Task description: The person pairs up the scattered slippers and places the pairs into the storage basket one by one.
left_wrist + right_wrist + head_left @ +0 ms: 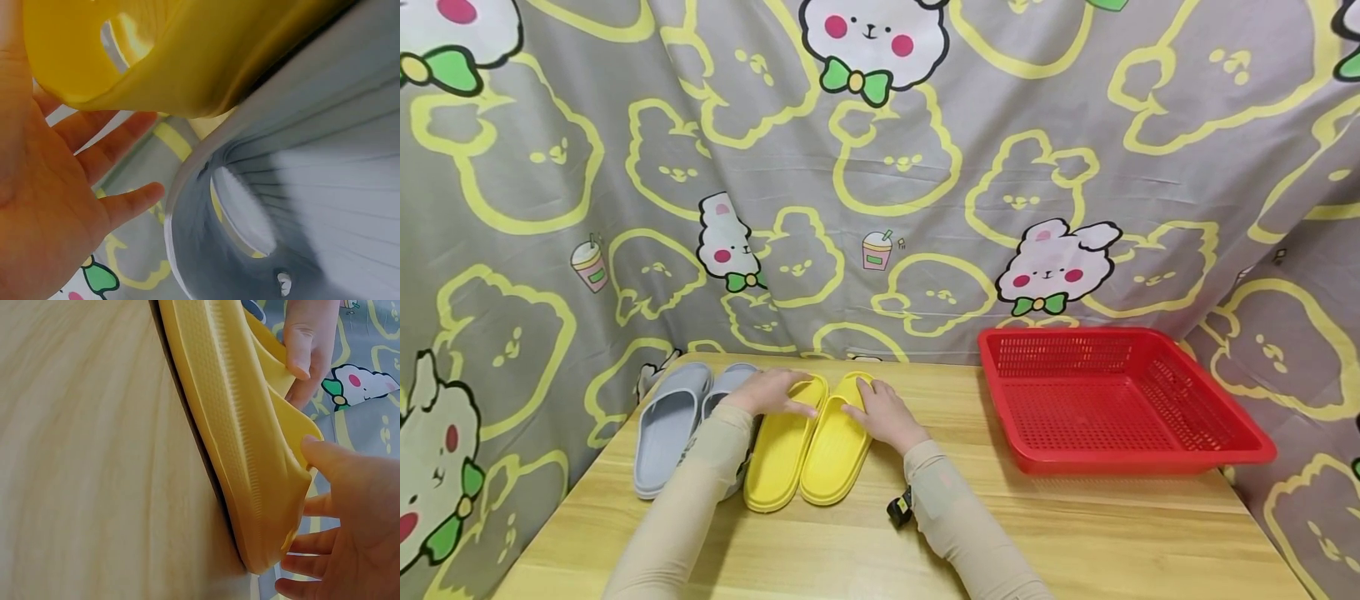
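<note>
A pair of yellow slippers stands side by side on the wooden table, toes toward the back. My left hand (769, 392) reaches over the left yellow slipper (775, 467), its thumb at the strap and its fingers spread near the toe. My right hand (887, 417) is at the right yellow slipper (835, 458). In the right wrist view its thumb touches the edge of the strap (294, 434), and the outstretched fingers lie along the toe. Left of the yellow pair are a grey slipper (666, 442) and a second grey slipper (724, 382), which is partly hidden by my left arm.
A red plastic basket (1026, 454) with perforated sides stands at the table's right. Close to my right sleeve is a small black object (899, 510). Behind the wooden table (820, 554) hangs a grey curtain (925, 183) with cartoon prints.
</note>
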A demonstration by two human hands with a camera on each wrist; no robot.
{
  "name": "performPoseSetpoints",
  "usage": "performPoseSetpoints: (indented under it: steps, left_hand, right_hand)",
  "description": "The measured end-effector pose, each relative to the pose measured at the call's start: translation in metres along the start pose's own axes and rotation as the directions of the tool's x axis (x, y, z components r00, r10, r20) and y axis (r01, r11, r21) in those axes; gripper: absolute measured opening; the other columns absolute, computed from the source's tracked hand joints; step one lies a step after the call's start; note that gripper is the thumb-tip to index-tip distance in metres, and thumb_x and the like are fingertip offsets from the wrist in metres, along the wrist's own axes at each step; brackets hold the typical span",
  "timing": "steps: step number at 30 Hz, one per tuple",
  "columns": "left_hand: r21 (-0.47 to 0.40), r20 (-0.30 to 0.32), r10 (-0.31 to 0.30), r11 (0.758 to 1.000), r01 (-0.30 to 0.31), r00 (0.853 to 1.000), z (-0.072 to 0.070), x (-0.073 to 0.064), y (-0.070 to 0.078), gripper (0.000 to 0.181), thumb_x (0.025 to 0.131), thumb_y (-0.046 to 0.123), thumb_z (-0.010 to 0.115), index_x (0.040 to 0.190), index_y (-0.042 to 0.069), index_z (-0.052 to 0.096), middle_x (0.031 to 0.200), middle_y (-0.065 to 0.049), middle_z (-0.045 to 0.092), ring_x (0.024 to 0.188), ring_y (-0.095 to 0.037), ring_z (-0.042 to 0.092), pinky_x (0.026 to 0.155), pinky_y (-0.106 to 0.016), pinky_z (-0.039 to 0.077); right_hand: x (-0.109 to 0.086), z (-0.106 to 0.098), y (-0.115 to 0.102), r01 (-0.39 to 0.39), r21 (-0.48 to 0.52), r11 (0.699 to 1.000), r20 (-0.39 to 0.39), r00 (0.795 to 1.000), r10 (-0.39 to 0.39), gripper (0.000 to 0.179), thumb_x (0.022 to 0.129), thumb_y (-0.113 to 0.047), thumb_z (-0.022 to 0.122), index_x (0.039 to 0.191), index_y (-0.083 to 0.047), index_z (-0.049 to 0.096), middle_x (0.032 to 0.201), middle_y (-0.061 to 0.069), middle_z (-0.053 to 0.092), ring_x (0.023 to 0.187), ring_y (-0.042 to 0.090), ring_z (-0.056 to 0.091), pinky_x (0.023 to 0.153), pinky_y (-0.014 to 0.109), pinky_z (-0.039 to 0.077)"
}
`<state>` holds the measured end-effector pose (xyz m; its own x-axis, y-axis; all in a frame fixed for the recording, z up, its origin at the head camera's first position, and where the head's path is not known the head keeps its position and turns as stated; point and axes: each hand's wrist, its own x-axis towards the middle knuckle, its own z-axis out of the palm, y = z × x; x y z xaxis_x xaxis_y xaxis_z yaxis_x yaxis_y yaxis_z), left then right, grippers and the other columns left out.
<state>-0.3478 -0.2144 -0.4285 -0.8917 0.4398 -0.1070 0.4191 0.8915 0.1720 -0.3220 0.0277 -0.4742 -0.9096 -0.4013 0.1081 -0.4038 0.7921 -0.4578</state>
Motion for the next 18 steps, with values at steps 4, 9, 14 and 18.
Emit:
performPoseSetpoints:
  steps: [4,9,14,18]
  left_hand:
    - [-0.037,0.025,-0.004,0.999,0.005,1.000,0.0003,0.0003,-0.0040,0.085,0.077,0.063,0.070,0.141,0.010,0.051,0.142,-0.013,0.055,0.129,-0.038,0.052,0.105,-0.056,0.042]
    - [-0.037,0.025,0.002,0.999,-0.001,1.000,-0.0015,-0.0016,-0.0046,0.084,0.076,0.062,0.071,0.140,0.011,0.053,0.141,-0.014,0.056,0.127,-0.038,0.053,0.103,-0.055,0.043]
    - [-0.034,0.011,-0.003,0.999,0.004,1.000,-0.0043,-0.0033,-0.0042,0.081,0.075,0.062,0.072,0.138,0.014,0.055,0.138,-0.011,0.059,0.126,-0.037,0.055,0.102,-0.054,0.044]
    - [-0.023,-0.005,0.005,1.000,-0.005,1.000,-0.0064,-0.0043,-0.0030,0.081,0.075,0.062,0.072,0.138,0.014,0.056,0.137,-0.012,0.060,0.124,-0.037,0.057,0.101,-0.055,0.045]
  right_hand:
    - [0.0001,0.0001,0.0003,-0.003,-0.011,1.000,0.007,1.000,0.003,0.071,0.099,-0.053,0.046,0.150,-0.005,0.035,0.145,0.025,0.044,0.136,0.040,0.043,0.112,0.049,0.037]
    - [-0.0012,-0.0023,-0.0005,-0.004,0.004,1.000,0.008,1.000,0.004,0.070,0.098,-0.053,0.047,0.150,-0.006,0.035,0.144,0.025,0.045,0.134,0.039,0.044,0.111,0.050,0.038]
    - [-0.0016,-0.0039,0.0006,0.010,0.008,1.000,0.000,1.000,-0.010,0.070,0.098,-0.052,0.048,0.150,-0.007,0.035,0.141,0.024,0.048,0.130,0.038,0.047,0.108,0.050,0.041]
    - [-0.0017,-0.0040,0.0020,0.017,0.010,1.000,-0.007,1.000,-0.017,0.071,0.098,-0.052,0.049,0.151,-0.007,0.034,0.139,0.024,0.049,0.128,0.038,0.048,0.107,0.050,0.041]
